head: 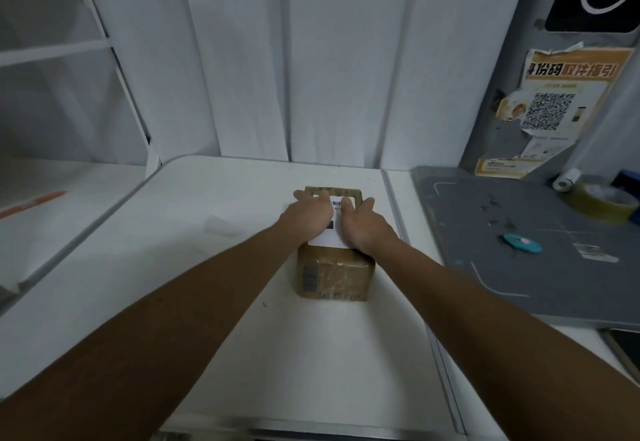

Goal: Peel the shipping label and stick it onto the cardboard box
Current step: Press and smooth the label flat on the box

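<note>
A small cardboard box [334, 272] sits in the middle of the frame on a white worktop [214, 267]. A white shipping label [330, 232] lies flat on top of the box — only a strip of it shows between the two hands. You can see a little barcode near its far end and a black patch lower down.

The left hand [308, 217] lies flat on the left part of the label, fingers stretched out and pointing to the far edge of the box. The right hand [363, 224] lies flat on the right part the same way. Neither grip is closed around anything — both are open, palms down, touching the label.

On the right of the frame a grey mat [519, 267] lies on the worktop. A roll of tape [604, 201] and a small teal round thing [523, 243] rest on it, well apart from the box.
</note>
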